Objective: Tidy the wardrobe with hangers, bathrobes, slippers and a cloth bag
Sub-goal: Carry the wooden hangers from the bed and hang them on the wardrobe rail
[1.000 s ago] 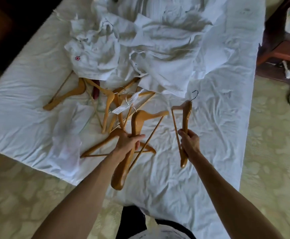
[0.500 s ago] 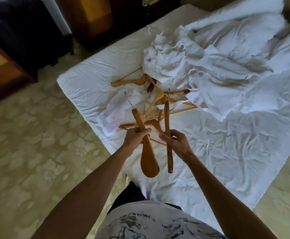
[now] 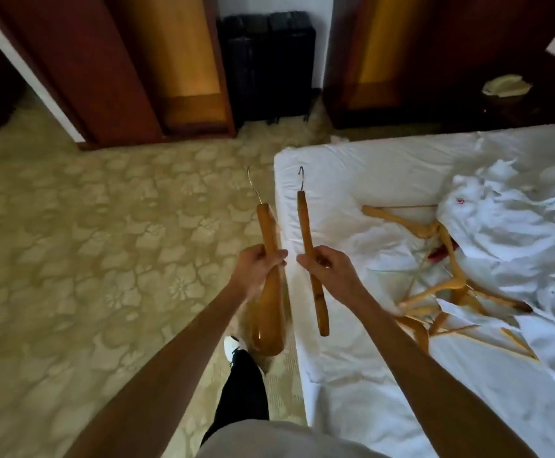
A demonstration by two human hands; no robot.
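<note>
Carrying two hangers to the wardrobe looks like the step in hand: left hand (image 3: 259, 266) has its grip wrapped tight round the neck of a broad-shouldered hanger (image 3: 268, 292), right hand (image 3: 330, 269) curls round a slimmer hanger (image 3: 309, 256) about mid-length, both held w/ hooks pointing up and away, close but not touching. To do it well, keep them apart so hooks don't snag, and keep hooks leading, ready to drop onto a rail. Wardrobe (image 3: 177, 61) is prob. the lit wooden bay ahead across the carpet (image 3: 87, 242); no rail visible from here, so can't tell hanging height. Rest of the hangers (image 3: 434, 292) lie tangled on the bed (image 3: 352, 180) at right, partly under the white bathrobes (image 3: 514, 239); more trips needed. Slippers & cloth bag: can't pick them out for sure. Obstacles: bed corner just beside the walking line, dark suitcase (image 3: 266, 64) against the wall between the two wooden units, open door panel (image 3: 81, 77) angled at left.
</note>
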